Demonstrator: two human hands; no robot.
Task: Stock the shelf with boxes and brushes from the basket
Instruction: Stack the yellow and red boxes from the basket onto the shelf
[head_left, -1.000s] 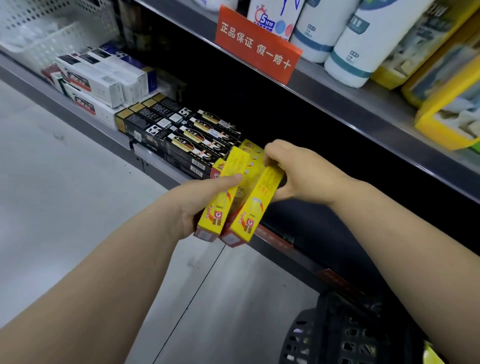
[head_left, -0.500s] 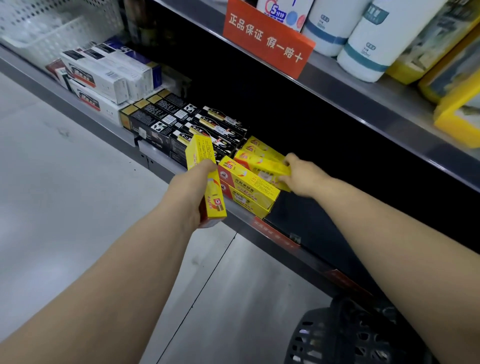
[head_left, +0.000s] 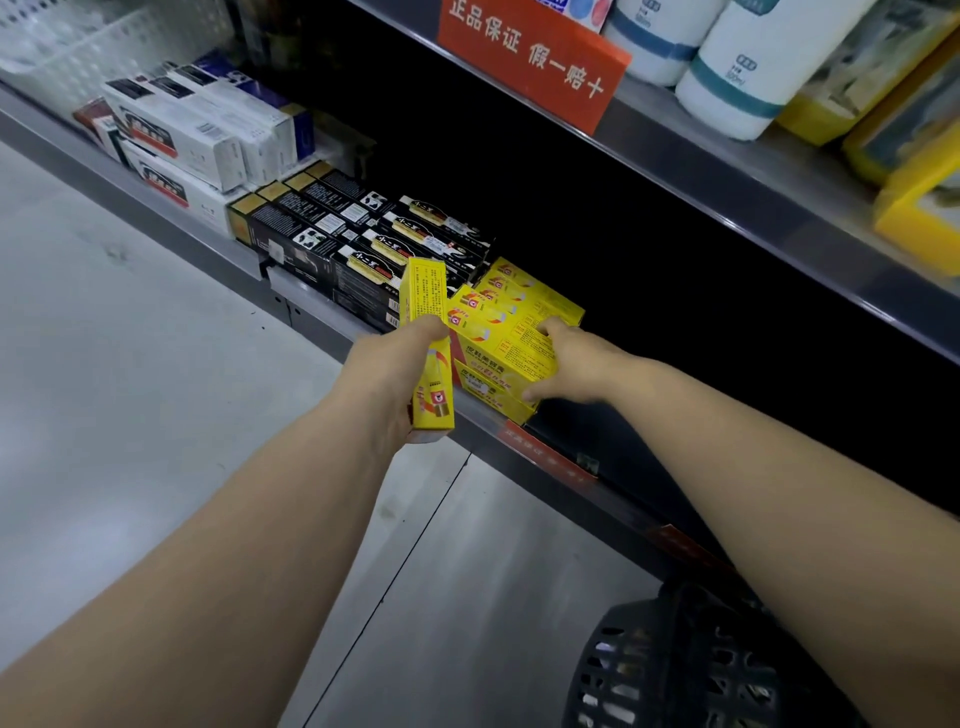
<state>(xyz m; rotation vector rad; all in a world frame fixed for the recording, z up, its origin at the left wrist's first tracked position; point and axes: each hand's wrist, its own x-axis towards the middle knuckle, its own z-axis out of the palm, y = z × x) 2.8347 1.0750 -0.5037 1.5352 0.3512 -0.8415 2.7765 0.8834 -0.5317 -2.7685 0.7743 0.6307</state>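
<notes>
Bracing the stack (head_left: 511, 340) mid-frame with the flat-fingered right hand (head_left: 569, 364), lay the box (head_left: 427, 306) gripped in the left hand (head_left: 382, 382) snugly alongside

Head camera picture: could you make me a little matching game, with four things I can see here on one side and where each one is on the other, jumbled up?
Things:
1. single yellow box
2. black boxes
3. orange sign
4. black basket

Places:
A. on the front edge of the upper shelf
B. bottom right corner of the picture
C. in the left hand's grip
D. lying on the lower shelf, left of the yellow stack

Pairs: 1-C, 2-D, 3-A, 4-B.
</notes>
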